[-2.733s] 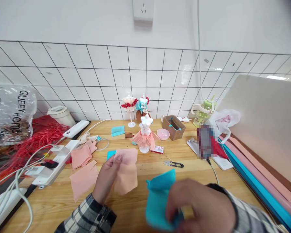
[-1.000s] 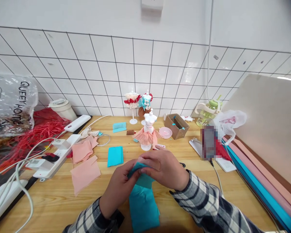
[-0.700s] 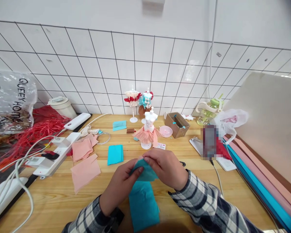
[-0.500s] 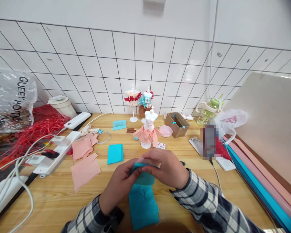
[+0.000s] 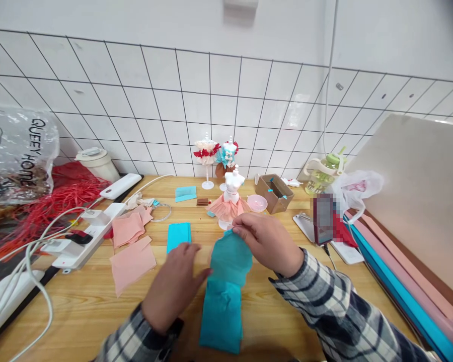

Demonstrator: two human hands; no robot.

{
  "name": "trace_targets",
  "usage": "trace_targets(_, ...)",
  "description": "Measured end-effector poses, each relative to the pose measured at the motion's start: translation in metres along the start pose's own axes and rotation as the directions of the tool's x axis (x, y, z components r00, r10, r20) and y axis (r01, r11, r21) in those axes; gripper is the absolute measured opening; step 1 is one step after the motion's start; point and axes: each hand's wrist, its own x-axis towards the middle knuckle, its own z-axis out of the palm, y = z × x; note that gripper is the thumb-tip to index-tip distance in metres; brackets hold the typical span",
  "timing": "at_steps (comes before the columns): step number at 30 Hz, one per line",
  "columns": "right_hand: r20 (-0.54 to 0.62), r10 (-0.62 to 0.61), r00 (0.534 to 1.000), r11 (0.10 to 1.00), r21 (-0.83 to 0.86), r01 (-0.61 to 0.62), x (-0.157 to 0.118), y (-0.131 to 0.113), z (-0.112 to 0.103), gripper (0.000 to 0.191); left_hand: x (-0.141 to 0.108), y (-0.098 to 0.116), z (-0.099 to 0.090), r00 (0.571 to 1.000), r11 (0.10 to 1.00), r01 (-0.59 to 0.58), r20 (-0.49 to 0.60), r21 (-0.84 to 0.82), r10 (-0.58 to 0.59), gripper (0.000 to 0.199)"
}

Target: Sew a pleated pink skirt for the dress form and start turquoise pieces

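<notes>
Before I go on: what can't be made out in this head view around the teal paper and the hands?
- Far end of the teal paper strip: the right hand pinches it, and its fingers cover the pinch.
- Left hand: motion-blurred; contact with the strip unclear.
- Near end of the strip: cut off by the bottom edge.
- Phone: pixelated.
- Scissors: hidden behind the right hand, if there.

I see the teal paper (image 5: 226,281), a long crinkled strip lying lengthwise on the desk (image 5: 79,311), its far end lifted and pinched, rounded at the top, its near end flat.
</notes>
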Motion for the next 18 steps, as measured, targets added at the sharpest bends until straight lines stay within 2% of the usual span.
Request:
trace_targets(1,-0.012,0.019,1.0,0.999,-0.05,-0.019,0.002,-0.001,-0.002,0.017,-0.003,-0.001,-0.006,0.993,0.996,0.085,0.08,0.004,-0.085,0.036)
trace_targets(2,-0.02,0.03,0.999,0.995,-0.09,-0.032,0.004,-0.003,-0.004,0.018,-0.007,0.0,-0.011,0.945,0.986,0.158,0.298,-0.063,-0.132,0.045)
trace_targets(3,-0.024,0.033,0.999,0.992,-0.12,-0.035,0.005,-0.006,-0.005,0.019,-0.01,0.001,-0.013,0.846,0.948,0.24,0.523,-0.208,-0.099,0.054)
trace_targets(4,-0.026,0.026,0.999,0.989,-0.145,-0.029,0.006,-0.01,-0.005,0.02,-0.013,0.004,-0.013,0.717,0.844,0.381,0.697,-0.378,-0.012,0.063)
trace_targets(5,-0.025,0.008,1.0,0.986,-0.167,-0.012,0.006,-0.014,-0.005,0.021,-0.014,0.007,-0.01,0.623,0.671,0.537,0.777,-0.512,0.095,0.073)
trace_targets(6,-0.022,-0.027,0.999,0.982,-0.187,0.022,0.005,-0.02,-0.003,0.021,-0.014,0.009,-0.005,0.595,0.46,0.652,0.782,-0.603,0.183,0.081)
trace_targets(7,-0.016,-0.076,0.997,0.977,-0.202,0.071,0.003,-0.025,-0.001,0.02,-0.011,0.011,0.0,0.606,0.255,0.714,0.758,-0.652,0.241,0.086)
trace_targets(8,-0.007,-0.136,0.991,0.969,-0.208,0.131,-0.001,-0.031,0.003,0.018,-0.007,0.013,0.004,0.641,0.08,0.73,0.72,-0.679,0.266,0.089)
trace_targets(9,0.003,-0.208,0.978,0.959,-0.197,0.204,-0.007,-0.037,0.006,0.016,-0.002,0.013,0.006,0.688,-0.05,0.708,0.673,-0.704,0.271,0.087)
trace_targets(10,0.016,-0.277,0.961,0.946,-0.171,0.275,-0.014,-0.042,0.011,0.013,0.003,0.012,0.007,0.736,-0.143,0.671,0.63,-0.728,0.247,0.081)
trace_targets(11,0.022,-0.333,0.943,0.933,-0.136,0.332,-0.021,-0.047,0.016,0.011,0.008,0.011,0.006,0.768,-0.198,0.639,0.606,-0.743,0.207,0.074)
trace_targets(12,0.028,-0.375,0.927,0.921,-0.1,0.376,-0.028,-0.05,0.021,0.009,0.013,0.009,0.003,0.781,-0.229,0.624,0.606,-0.747,0.153,0.065)
trace_targets(14,0.018,-0.421,0.907,0.905,-0.062,0.421,-0.04,-0.054,0.034,0.009,0.019,0.004,-0.004,0.777,-0.246,0.613,0.629,-0.751,0.016,0.043)
trace_targets(16,0.001,-0.465,0.885,0.885,-0.041,0.464,-0.049,-0.053,0.048,0.009,0.021,0.002,-0.008,0.761,-0.212,0.605,0.636,-0.767,-0.128,0.026)
trace_targets(18,-0.014,-0.489,0.872,0.872,-0.027,0.488,-0.054,-0.05,0.063,0.007,0.022,0.001,-0.009,0.77,-0.145,0.575,0.592,-0.805,-0.235,0.016)
